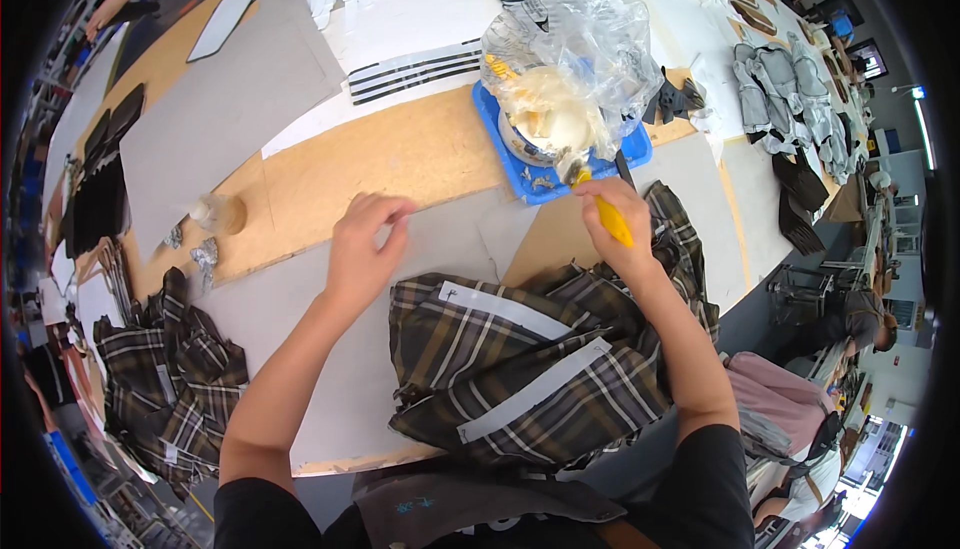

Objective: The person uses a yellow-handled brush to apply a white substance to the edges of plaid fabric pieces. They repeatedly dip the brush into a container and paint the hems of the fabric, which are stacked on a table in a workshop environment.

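Observation:
My right hand (618, 227) is closed round the yellow handle (612, 219) of a brush. Its pale, paste-covered bristles (572, 166) point away from me, at the near rim of a pot of cream-coloured paste (553, 129). Clear plastic sheeting (600, 39) is bunched round the pot, which stands in a blue tray (527, 185). Over the grey board, my left hand (368, 239) hangs empty, with fingers loosely curled and a gap beside the thumb. Dark plaid fabric (520, 349) with two pale strips (535, 389) on it lies nearest me, below both hands.
More plaid fabric (170, 379) is heaped at the left. A small jar (225, 214) and crumpled foil (204, 257) stand nearby. A large grey sheet (240, 99) and striped strips (415, 71) lie further off. Grey pieces (790, 89) are piled at the right. Other people work around.

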{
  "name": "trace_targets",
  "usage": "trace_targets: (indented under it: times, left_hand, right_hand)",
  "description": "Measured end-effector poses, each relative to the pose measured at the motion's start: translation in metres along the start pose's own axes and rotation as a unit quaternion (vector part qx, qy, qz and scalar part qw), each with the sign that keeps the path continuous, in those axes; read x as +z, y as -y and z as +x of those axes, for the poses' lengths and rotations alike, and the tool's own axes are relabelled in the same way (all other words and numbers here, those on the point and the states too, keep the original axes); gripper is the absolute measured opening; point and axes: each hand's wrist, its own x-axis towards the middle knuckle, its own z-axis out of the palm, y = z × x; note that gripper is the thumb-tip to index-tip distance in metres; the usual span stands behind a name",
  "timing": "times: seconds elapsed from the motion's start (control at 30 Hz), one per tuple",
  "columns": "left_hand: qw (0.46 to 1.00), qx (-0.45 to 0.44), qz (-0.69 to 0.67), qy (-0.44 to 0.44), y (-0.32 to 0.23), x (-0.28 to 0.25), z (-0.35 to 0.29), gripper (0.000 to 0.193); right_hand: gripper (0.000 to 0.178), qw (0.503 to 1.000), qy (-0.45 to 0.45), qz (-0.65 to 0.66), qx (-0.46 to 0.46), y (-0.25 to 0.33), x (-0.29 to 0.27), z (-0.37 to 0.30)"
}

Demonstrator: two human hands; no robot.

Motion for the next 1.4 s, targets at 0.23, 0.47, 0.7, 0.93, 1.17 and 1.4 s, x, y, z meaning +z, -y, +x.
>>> trace_targets:
  times: [0.23,0.47,0.7,0.93,1.17,1.4]
  left_hand:
    - [0.989,-0.146,0.011,-0.034,0.013,-0.05,-0.092,0.013]
    - [0.977,-0.202,-0.022,-0.062,0.012,-0.075,-0.135,0.009]
    - [0.973,-0.199,-0.044,-0.107,0.016,-0.091,-0.163,0.009]
    - [0.966,-0.219,-0.057,-0.128,0.012,-0.106,-0.201,0.008]
    - [0.957,-0.233,-0.054,-0.161,0.013,-0.112,-0.237,0.008]
    - [0.953,-0.237,-0.06,-0.178,0.007,-0.112,-0.276,0.01]
  right_hand:
    - [0.013,0.995,0.01,-0.055,-0.085,0.001,0.01,-0.007]
    - [0.016,0.961,0.145,-0.165,-0.168,0.013,0.006,-0.009]
    - [0.017,0.956,-0.072,0.216,0.184,0.018,-0.017,0.003]
    - [0.012,0.976,-0.101,0.146,0.123,-0.005,0.008,-0.006]
    - [0.015,0.983,-0.095,0.118,0.106,-0.013,0.01,-0.022]
    - [0.016,0.981,-0.012,-0.144,-0.13,0.019,-0.003,-0.031]
